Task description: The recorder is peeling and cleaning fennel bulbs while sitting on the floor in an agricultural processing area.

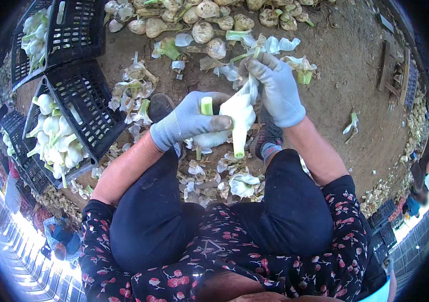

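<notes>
Both hands wear light grey-blue work gloves with soiled fingertips. My left hand (195, 117) is closed round white garlic bulbs; one bulb (240, 111) shows at its thumb with a cut green stem pointing down, and another cut stem (207, 106) sticks up between the fingers. My right hand (275, 85) pinches a strip of white outer skin (250, 88) that stretches up from the bulb, with roots or dry bits at its fingertips. Loose peeled skins (243, 184) lie on the ground between my feet.
Unpeeled garlic bulbs (202, 32) lie heaped ahead. At the left, black plastic crates (86, 107) hold peeled white garlic (54, 132). Scattered skins (135, 87) cover the soil near my feet. A wooden frame (384, 66) lies at the right. Other people (63, 238) are at the far edges.
</notes>
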### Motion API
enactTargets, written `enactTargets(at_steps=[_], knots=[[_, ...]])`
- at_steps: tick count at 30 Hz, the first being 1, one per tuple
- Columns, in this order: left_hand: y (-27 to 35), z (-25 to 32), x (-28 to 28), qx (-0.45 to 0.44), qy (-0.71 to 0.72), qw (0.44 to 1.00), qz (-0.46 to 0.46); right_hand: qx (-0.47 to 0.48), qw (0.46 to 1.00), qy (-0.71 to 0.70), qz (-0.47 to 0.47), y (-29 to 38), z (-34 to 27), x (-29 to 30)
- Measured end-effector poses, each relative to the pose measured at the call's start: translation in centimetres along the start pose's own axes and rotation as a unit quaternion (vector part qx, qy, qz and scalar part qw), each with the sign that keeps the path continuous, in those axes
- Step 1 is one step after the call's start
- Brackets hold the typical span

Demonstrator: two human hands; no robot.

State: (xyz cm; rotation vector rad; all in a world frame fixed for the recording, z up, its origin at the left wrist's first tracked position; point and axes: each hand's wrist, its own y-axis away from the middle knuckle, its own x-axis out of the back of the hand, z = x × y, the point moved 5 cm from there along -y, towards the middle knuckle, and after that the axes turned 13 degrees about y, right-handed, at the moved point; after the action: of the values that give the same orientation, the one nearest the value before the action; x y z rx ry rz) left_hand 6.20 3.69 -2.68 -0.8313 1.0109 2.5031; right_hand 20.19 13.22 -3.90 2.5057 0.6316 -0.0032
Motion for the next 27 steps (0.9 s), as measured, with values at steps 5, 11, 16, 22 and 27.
enactTargets(at_steps=[5,11,16,22,27], knots=[[-0.3,-0.4,-1.3,0.001,-0.062,0.998,-0.031,0.079,0.994,0.068,0.032,-2.1,-0.8,-1.6],[-0.1,-0.3,0.1,0.011,-0.088,0.996,0.013,0.067,0.987,0.112,-0.092,-2.5,-1.7,1.2],[0.0,0.1,0.7,-0.008,-0.007,0.999,0.036,0.018,0.969,0.169,-0.178,1.8,-0.3,0.6],[0.2,-2.0,0.0,0.040,0.182,0.982,0.020,0.192,0.933,0.293,-0.082,2.5,-2.4,-2.0],[-1.2,1.1,-0.8,-0.180,-0.428,0.883,0.071,0.019,0.992,0.084,0.092,-0.6,-0.7,3.5]])
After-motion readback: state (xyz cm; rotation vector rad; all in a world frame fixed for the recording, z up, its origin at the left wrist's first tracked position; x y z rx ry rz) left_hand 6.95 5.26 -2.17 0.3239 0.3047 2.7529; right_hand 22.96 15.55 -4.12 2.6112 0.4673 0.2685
